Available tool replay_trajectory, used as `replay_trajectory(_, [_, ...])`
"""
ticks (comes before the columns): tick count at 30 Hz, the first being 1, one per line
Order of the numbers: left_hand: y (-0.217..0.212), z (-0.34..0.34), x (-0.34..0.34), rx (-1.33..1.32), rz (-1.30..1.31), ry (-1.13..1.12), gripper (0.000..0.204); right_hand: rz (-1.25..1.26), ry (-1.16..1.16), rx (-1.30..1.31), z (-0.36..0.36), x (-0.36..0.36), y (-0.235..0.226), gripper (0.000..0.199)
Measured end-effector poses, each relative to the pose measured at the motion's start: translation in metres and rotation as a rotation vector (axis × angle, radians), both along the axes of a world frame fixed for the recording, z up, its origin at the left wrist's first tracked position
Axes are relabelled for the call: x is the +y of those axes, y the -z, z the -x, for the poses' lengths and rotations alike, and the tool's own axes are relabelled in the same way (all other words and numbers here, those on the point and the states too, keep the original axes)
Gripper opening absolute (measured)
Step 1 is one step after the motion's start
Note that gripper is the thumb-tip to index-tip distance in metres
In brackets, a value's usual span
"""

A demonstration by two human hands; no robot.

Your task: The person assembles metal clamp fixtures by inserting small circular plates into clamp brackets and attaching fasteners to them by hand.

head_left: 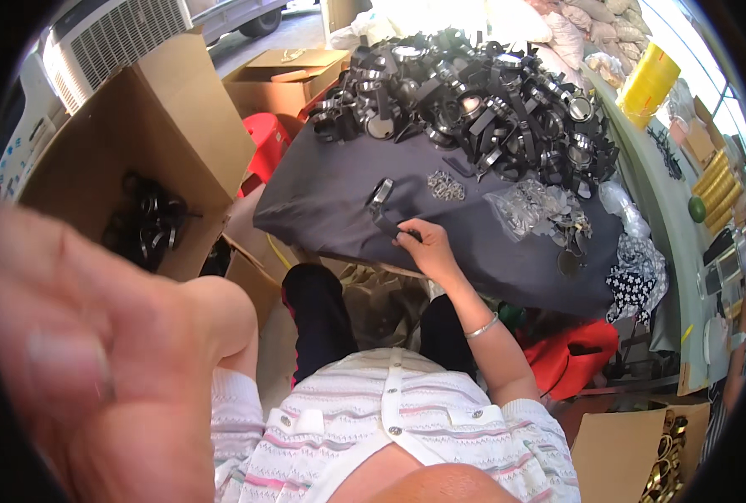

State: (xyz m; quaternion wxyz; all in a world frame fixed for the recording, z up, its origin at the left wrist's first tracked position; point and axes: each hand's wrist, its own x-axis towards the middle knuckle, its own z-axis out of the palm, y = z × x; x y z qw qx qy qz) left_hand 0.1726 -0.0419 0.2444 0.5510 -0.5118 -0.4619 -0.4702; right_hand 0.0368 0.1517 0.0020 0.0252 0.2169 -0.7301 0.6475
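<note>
My right hand (427,248) is closed on the black strap of a watch (380,194) at the near edge of the dark-covered table. The watch's silver-rimmed case lies away from my fingers, tilted on the cloth. Very close to the camera, my left hand (130,352) is raised and fills the lower left. It is blurred, and what its fingertips do cannot be made out. Beyond my right hand sits a small pile of little metal parts (447,186). A large heap of black-strapped watches (474,101) covers the far part of the table.
An open cardboard box (184,126) with black watches inside stands at the left, a red stool (266,142) behind it. Clear bags of metal pieces (528,210) lie on the table's right. At lower right is a box of gold-coloured pieces (620,444).
</note>
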Motion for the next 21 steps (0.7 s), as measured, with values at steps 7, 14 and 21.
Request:
replay_trajectory(7, [0.024,-0.006,-0.025,-0.096,0.007,0.044,0.023,0.030,0.044,0.002,0.008,0.008,0.000,0.009])
replay_trajectory(14, [0.021,-0.003,-0.033,0.008,0.037,0.081,0.022,-0.049,0.050,0.055,0.012,0.005,-0.013,0.012])
replay_trajectory(21, [-0.025,0.023,0.003,0.320,0.034,0.085,0.022,-0.044,0.109,0.088,-0.017,0.014,-0.007,0.015])
